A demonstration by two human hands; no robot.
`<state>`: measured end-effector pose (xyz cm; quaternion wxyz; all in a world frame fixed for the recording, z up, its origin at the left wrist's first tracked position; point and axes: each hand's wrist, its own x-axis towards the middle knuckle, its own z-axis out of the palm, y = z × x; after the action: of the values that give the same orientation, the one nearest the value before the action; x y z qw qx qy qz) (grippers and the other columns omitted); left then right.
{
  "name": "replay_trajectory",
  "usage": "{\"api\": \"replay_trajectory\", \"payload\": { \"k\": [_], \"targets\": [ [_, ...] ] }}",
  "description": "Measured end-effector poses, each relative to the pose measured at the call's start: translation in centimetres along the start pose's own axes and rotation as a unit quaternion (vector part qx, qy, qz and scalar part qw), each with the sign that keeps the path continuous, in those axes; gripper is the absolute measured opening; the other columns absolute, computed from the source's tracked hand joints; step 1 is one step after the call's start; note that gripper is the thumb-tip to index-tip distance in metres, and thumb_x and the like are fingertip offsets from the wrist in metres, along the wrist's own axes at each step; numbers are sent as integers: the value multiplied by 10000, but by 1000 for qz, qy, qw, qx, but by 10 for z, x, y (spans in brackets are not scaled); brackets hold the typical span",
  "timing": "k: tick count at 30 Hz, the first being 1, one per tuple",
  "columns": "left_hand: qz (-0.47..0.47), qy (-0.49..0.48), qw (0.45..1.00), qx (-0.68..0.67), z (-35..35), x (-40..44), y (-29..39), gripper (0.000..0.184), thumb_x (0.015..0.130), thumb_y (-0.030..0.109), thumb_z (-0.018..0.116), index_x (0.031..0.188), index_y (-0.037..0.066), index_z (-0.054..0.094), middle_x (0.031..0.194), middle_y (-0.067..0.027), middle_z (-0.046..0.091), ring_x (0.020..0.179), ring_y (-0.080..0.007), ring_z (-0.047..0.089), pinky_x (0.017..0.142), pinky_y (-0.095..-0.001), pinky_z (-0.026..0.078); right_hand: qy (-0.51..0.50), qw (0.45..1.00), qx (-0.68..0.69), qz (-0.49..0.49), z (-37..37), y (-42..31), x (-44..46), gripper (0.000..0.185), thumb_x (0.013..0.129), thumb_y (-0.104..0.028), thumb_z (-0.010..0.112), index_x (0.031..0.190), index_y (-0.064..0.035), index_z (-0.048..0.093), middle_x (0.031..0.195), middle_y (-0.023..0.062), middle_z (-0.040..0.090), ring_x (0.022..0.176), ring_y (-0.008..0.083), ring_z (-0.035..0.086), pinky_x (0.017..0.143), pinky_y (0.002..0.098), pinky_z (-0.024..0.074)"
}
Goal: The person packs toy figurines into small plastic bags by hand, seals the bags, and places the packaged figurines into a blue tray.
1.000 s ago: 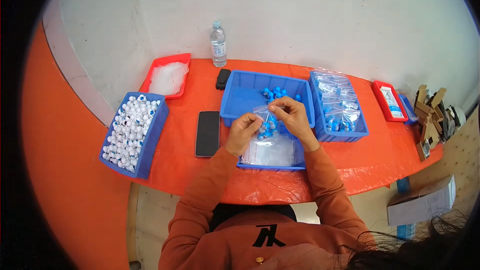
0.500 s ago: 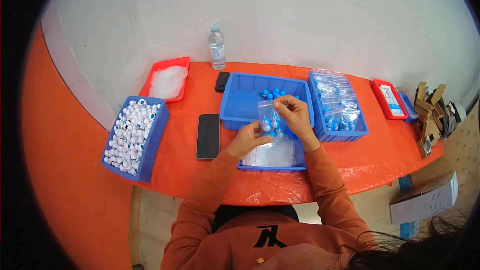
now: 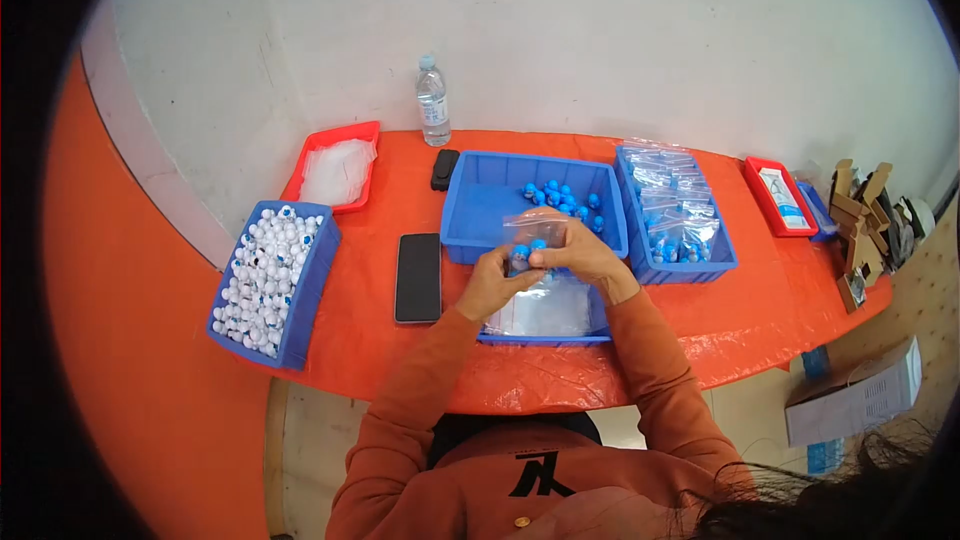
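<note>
It is bright here, and the light is soft and spread out. Where it comes from is hard to tell. The wall [image 3: 640, 40] looks pale. The orange table cover [image 3: 530, 390] has shiny white spots near its front edge. The clear bag [image 3: 520, 227] and the packed bags [image 3: 668, 187] shine too. Shadows are soft and faint. Black fills the corners in a round shape, and the table cover's edge bends like a bow. The writing on the bottle [image 3: 433, 108] is too small and fuzzy to read.
</note>
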<state>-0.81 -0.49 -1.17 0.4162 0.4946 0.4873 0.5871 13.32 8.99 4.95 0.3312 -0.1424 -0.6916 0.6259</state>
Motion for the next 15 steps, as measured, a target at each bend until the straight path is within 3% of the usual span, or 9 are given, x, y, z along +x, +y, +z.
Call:
{"api": "replay_trajectory", "payload": {
  "k": [3,8,13,15],
  "targets": [
    [51,23,998,17,5,-3,11,350,743,77,718,1060,14,583,852,-75,622,679,-122,548,658,-232,474,-75,984,-160,0,-2,4,0,237,757,-141,742,959,-44,666,917,47,614,820,115,519,722,247,435],
    [32,20,998,40,-5,3,-12,331,780,5,658,1095,7,556,942,-113,630,790,-135,595,722,-234,503,-25,967,-249,-40,-1,5,0,248,757,-131,740,982,-53,672,913,33,617,765,96,514,678,216,431],
    [-14,50,999,-4,0,1,4,329,778,29,665,1088,13,556,880,-89,616,726,-133,583,716,-244,515,-18,999,-41,26,-2,10,3,239,763,-136,740,976,-48,676,834,11,612,684,74,490,617,180,408],
    [-15,34,997,-63,0,0,2,347,788,22,656,1115,20,539,917,-92,610,767,-141,586,735,-254,516,-22,999,-30,30,-3,12,4,229,772,-138,734,975,-49,677,821,12,617,679,73,495,618,176,412]
  ]
}}
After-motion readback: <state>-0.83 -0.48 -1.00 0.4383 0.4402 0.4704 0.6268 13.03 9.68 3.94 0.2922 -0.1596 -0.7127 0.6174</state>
